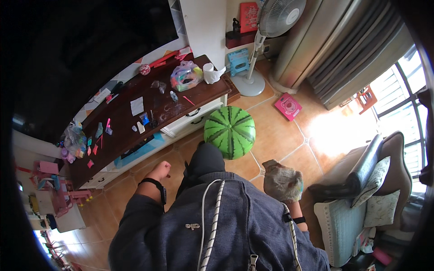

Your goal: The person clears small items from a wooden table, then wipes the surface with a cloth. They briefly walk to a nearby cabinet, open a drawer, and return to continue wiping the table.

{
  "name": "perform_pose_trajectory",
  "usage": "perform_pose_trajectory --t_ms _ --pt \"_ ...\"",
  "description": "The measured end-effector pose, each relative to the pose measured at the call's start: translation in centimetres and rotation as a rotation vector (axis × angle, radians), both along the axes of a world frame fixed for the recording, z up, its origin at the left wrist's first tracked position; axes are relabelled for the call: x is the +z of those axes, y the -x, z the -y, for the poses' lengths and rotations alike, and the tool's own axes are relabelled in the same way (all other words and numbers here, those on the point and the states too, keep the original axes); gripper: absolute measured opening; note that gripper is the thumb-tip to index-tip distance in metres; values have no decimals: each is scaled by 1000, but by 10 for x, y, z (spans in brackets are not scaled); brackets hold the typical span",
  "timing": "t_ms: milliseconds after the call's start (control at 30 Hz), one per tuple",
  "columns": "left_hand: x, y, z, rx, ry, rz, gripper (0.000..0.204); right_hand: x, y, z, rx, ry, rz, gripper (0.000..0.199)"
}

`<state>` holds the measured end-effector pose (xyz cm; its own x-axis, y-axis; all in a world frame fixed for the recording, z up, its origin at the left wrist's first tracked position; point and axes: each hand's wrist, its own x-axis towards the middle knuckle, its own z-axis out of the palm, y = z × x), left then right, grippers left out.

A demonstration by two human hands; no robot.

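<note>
My left hand [160,171] is in the air beside my left leg, its fingers curled into a loose fist with nothing showing in it. A dark band with a watch sits on that wrist. Out to the right, my right hand holds a crumpled grey-brown cloth [283,181]. The cloth covers most of that hand, so its fingers are hidden. Ahead of my knee stands a round green stool [229,132] with a watermelon pattern. A long dark brown TV cabinet [122,119] runs along the left, its top scattered with small items.
On the cabinet are a bulging plastic bag [186,76], a toilet paper roll [211,73] and a white paper sheet [137,106]. A standing fan [250,83] is at the back. A pink box [288,107] lies on the tiled floor. An armchair [337,226] stands at right.
</note>
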<state>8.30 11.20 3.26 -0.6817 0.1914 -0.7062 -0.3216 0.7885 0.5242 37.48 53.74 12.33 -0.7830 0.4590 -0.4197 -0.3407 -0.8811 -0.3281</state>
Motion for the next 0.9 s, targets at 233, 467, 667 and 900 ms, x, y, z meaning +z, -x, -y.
perform_pose_trajectory --t_ms 233,467,667,900 --pt "-18 12 -45 -71 -16 -22 16 25 1 -17 -11 141 -63 69" --pt "-30 10 -26 -32 59 139 14 43 56 -21 -41 318 103 65" --pt "-47 65 -72 -117 -49 15 13 19 92 -35 67 138 10 62" --pt "-47 200 -212 -224 -233 -505 27 -2 152 -70 195 -3 285 67"
